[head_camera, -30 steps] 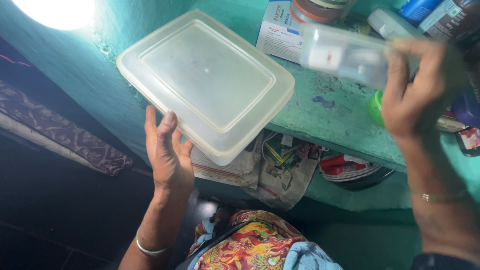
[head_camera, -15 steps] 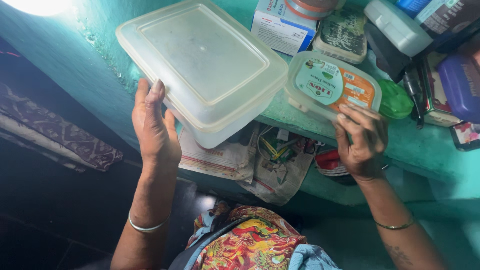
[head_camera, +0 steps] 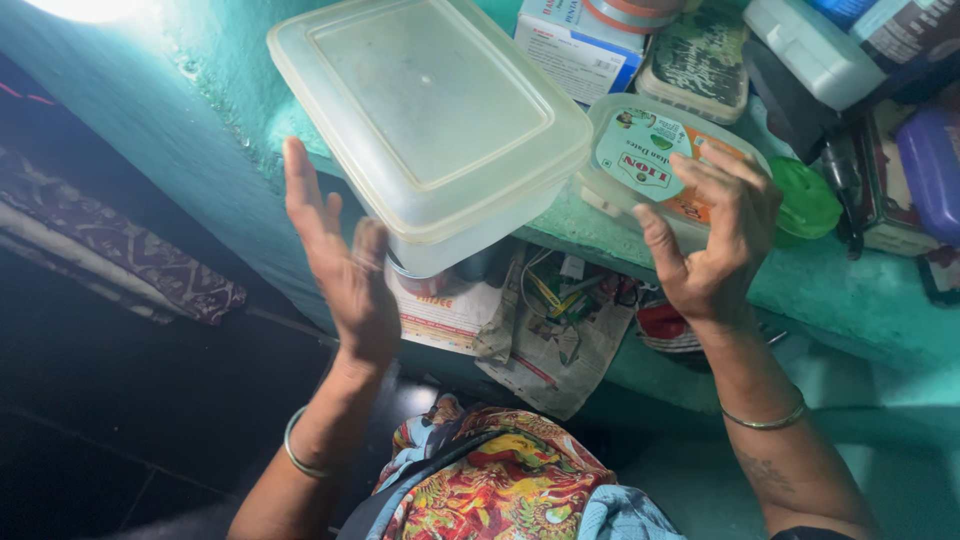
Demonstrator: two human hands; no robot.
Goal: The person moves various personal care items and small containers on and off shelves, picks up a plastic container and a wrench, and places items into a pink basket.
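Observation:
A large translucent plastic box with a lid [head_camera: 430, 110] lies on the teal shelf [head_camera: 850, 290], its near corner hanging over the edge. My left hand [head_camera: 340, 250] is flat against that overhanging corner, fingers straight and apart, not clasped round it. To the right of it, touching it, sits a small clear tub with a colourful label on its lid [head_camera: 640, 150]. My right hand [head_camera: 715, 240] lies over the tub's near end, fingers spread on the lid and thumb off to the left.
Behind the tub the shelf is crowded with a white and blue carton [head_camera: 575, 45], a white case [head_camera: 810, 50], a green round lid [head_camera: 805, 200] and a purple container [head_camera: 930, 170]. Crumpled newspaper [head_camera: 550, 340] fills the lower shelf. A bright lamp [head_camera: 90, 8] glares at the top left.
Both containers have moved further onto the shelf. My left hand went from gripping the big box to a flat palm. My right hand slid up over the small tub.

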